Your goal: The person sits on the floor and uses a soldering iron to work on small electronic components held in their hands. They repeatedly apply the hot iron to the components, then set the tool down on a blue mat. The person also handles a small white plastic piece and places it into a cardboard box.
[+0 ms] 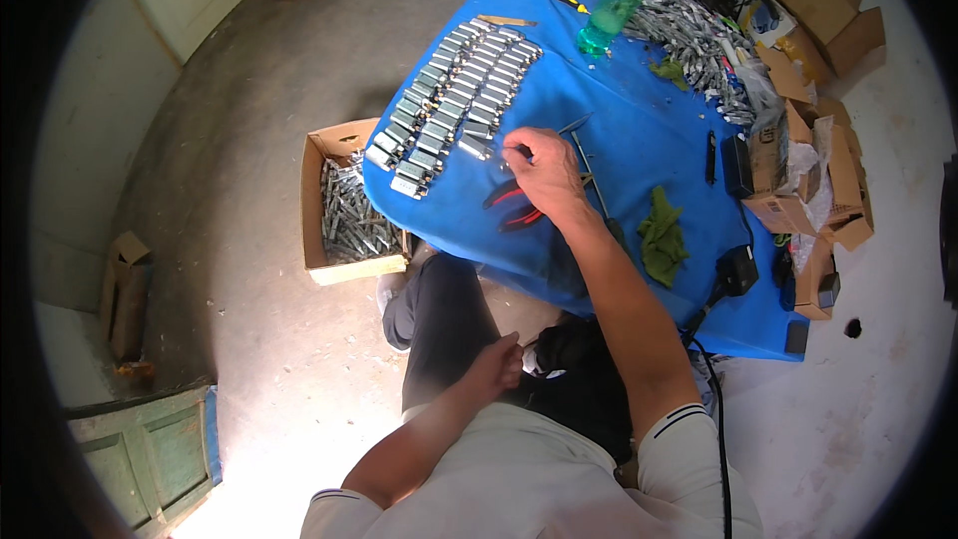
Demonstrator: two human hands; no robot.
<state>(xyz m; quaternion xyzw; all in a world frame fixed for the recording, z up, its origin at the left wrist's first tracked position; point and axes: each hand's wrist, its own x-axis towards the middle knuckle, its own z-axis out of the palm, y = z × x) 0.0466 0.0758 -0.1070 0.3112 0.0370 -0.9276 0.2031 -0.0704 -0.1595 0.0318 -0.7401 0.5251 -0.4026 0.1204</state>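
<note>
My right hand [547, 172] is over the table, thumb and fingers pinched together; whatever may be between them is hidden. Just left of its fingertips lie small silver block-shaped metal parts [454, 100], set out in long, close rows. Beside and partly under this hand are red-and-black handled pliers [519, 218]. A thin metal rod like a screwdriver shaft [589, 172] lies just right of my wrist. My left hand [494, 367] is low over my lap, fingers curled closed; I cannot make out what it holds, if anything.
A blue cloth [569, 90] covers the table. An open cardboard box [312, 210] of metal pieces stands left of it. The far right holds a pile of metal parts [689, 40], a green bottle [614, 8] and cartons [828, 170]. Nearer are a green rag [661, 240] and a corded black tool [736, 272].
</note>
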